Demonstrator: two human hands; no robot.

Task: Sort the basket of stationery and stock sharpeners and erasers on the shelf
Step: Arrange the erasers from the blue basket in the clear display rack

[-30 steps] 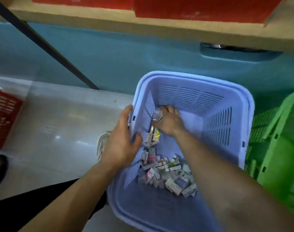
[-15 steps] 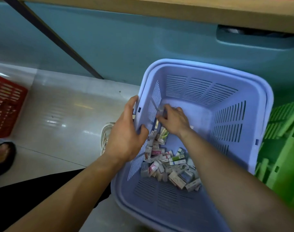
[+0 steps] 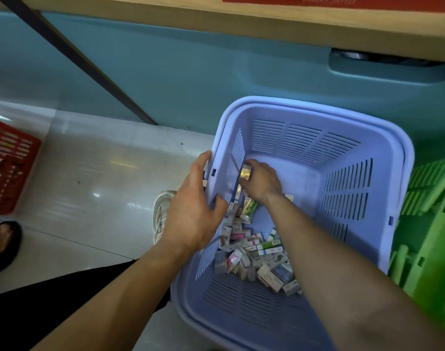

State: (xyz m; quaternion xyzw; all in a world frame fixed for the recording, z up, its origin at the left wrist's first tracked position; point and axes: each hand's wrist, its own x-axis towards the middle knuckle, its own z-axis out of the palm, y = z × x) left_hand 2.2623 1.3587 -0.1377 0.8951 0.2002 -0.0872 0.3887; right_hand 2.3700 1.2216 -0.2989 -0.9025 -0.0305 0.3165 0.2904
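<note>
Boxes (image 3: 254, 252) heaped low in the basket (image 3: 368, 138) — light, stiff card, slick; best pinched across the flat faces. My left hand (image 3: 191, 219) clamps the rim; my right hand (image 3: 263, 182) closes on a small pack (image 3: 246, 171) by the wall.

Lavender basket (image 3: 383, 138) open on top; right and far part of its floor bare, free to reach. Small boxes (image 3: 256, 257) heaped along left wall and lower middle, crowding that side. Left hand (image 3: 191, 214) clamps left rim, thumb inside; right hand (image 3: 262, 179) and forearm cross interior from lower right, closed on box against left wall. Green crate (image 3: 429, 224) tight against basket at right. Shelf edge (image 3: 241, 24) overhangs at top. White floor (image 3: 89, 173) at centre left open; red basket (image 3: 8, 171) at left edge.
</note>
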